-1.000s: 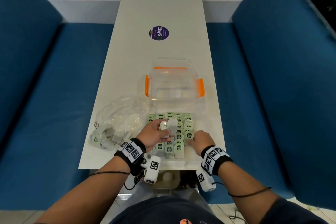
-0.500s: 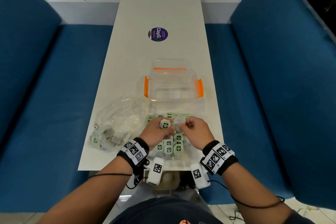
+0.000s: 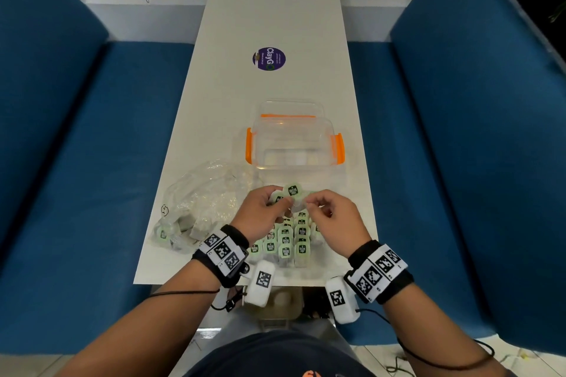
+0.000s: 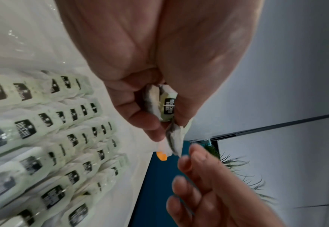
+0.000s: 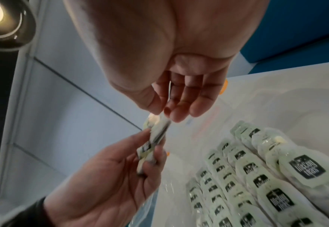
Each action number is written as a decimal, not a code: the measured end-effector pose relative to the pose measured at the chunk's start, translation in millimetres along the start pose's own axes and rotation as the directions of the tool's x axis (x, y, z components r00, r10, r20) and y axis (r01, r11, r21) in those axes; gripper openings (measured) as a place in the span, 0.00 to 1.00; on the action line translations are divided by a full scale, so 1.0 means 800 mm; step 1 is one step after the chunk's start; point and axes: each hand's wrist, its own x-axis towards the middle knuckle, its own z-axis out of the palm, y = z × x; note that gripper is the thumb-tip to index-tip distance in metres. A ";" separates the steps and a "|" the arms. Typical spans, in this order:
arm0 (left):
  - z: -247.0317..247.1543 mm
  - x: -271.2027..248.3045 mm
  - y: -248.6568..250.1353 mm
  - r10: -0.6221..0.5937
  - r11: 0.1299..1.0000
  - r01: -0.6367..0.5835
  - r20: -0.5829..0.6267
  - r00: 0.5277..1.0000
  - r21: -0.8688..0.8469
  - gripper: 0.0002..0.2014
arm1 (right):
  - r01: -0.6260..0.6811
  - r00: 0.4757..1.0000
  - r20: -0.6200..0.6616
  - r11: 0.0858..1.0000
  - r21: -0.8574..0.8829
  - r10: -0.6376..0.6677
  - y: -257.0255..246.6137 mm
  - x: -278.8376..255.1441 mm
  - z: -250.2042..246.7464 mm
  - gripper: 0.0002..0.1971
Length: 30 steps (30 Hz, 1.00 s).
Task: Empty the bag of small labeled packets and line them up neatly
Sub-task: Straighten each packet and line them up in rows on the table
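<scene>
A small bunch of packets (image 3: 292, 191) is raised above the rows of lined-up packets (image 3: 286, 243) on the table (image 3: 275, 9). The left hand (image 3: 258, 216) grips the bunch, while the right hand (image 3: 335, 217) pinches its outer end between thumb and forefinger. The crumpled plastic bag (image 3: 202, 202) lies left of both hands, a clear container (image 3: 294, 141) beyond them.
</scene>
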 end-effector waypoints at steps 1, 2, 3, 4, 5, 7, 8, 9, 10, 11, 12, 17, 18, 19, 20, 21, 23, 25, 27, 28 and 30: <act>-0.002 -0.001 0.004 0.004 1.000 -0.004 0.002 1.000 -0.004 0.06 | -0.014 0.999 -0.034 1.000 0.021 0.014 0.002 0.001 -0.005 0.06; -0.004 -0.002 0.008 0.005 1.000 -0.005 0.004 1.000 -0.013 0.07 | -0.024 0.998 -0.064 0.999 0.047 0.027 0.003 0.003 -0.010 0.07; -0.005 -0.004 0.012 0.004 1.000 -0.004 0.005 1.000 -0.024 0.07 | -0.027 0.996 -0.087 0.997 0.073 0.034 0.002 0.004 -0.014 0.07; -0.006 -0.004 0.016 0.002 0.999 -0.002 0.007 1.000 -0.035 0.07 | -0.025 0.994 -0.100 0.995 0.096 0.035 -0.001 0.005 -0.017 0.07; -0.007 -0.005 0.019 0.001 0.999 0.000 0.011 1.000 -0.044 0.07 | -0.024 0.994 -0.104 0.994 0.111 0.036 -0.004 0.006 -0.018 0.08; -0.007 -0.006 0.023 -0.001 0.998 0.002 0.015 1.000 -0.070 0.07 | -0.023 0.994 -0.103 0.991 0.135 0.038 -0.012 0.007 -0.018 0.08; -0.007 -0.006 0.024 -0.004 0.997 0.005 0.015 1.000 -0.080 0.07 | -0.024 0.994 -0.101 0.989 0.149 0.039 -0.016 0.007 -0.018 0.08; -0.006 -0.007 0.026 -0.004 0.996 0.005 0.013 1.000 -0.085 0.06 | -0.022 0.994 -0.100 0.988 0.155 0.038 -0.020 0.007 -0.016 0.07; -0.006 -0.008 0.028 -0.001 0.996 0.002 0.012 1.000 -0.090 0.06 | -0.008 0.995 -0.102 0.988 0.153 0.023 -0.024 0.006 -0.015 0.05; -0.005 -0.010 0.030 0.004 0.995 -0.003 0.011 1.000 -0.098 0.05 | 0.019 0.995 -0.101 0.991 0.135 -0.005 -0.027 0.004 -0.013 0.03; -0.004 -0.012 0.032 0.007 0.994 -0.006 0.007 1.000 -0.108 0.05 | 0.056 0.995 -0.091 0.993 0.104 -0.046 -0.031 0.001 -0.012 0.02; 0.000 -0.021 0.039 0.007 0.986 -0.007 0.001 1.000 -0.167 0.06 | 0.265 0.963 0.009 0.950 -0.166 -0.268 -0.037 -0.010 0.001 0.08; 0.001 -0.021 0.039 0.010 0.984 -0.007 0.016 1.000 -0.178 0.06 | 0.288 0.956 0.006 0.937 -0.199 -0.293 -0.035 -0.009 0.003 0.06; 0.001 -0.022 0.040 0.014 0.982 -0.009 0.026 1.000 -0.190 0.06 | 0.295 0.954 0.001 0.933 -0.208 -0.301 -0.034 -0.008 0.004 0.04; 0.000 -0.023 0.041 0.016 0.979 -0.010 0.027 1.000 -0.203 0.07 | 0.301 0.951 -0.004 0.932 -0.203 -0.308 -0.034 -0.008 0.005 0.03; -0.001 -0.023 0.041 0.015 0.977 -0.011 0.019 1.000 -0.213 0.07 | 0.305 0.950 -0.008 0.933 -0.192 -0.312 -0.034 -0.008 0.004 0.02; -0.004 -0.023 0.041 0.017 0.977 -0.017 -0.001 1.000 -0.212 0.06 | 0.284 0.956 -0.031 0.950 -0.130 -0.290 -0.036 -0.010 0.003 0.03; -0.007 -0.023 0.041 0.026 0.985 -0.026 0.000 1.000 -0.170 0.04 | 0.165 0.982 -0.090 0.986 0.004 -0.164 -0.037 -0.009 0.000 0.04; -0.010 -0.023 0.042 0.039 0.992 -0.036 0.028 0.999 -0.118 0.05 | 0.025 0.997 -0.070 0.993 0.112 -0.017 -0.038 -0.005 -0.005 0.05; -0.011 -0.023 0.042 0.043 0.994 -0.038 0.046 0.998 -0.104 0.05 | -0.007 1.000 -0.029 0.991 0.135 0.011 -0.038 -0.003 -0.006 0.04; -0.011 -0.023 0.046 0.042 0.995 -0.035 0.076 0.996 -0.098 0.06 | -0.005 0.998 0.055 0.989 0.150 -0.003 -0.038 0.000 -0.009 0.04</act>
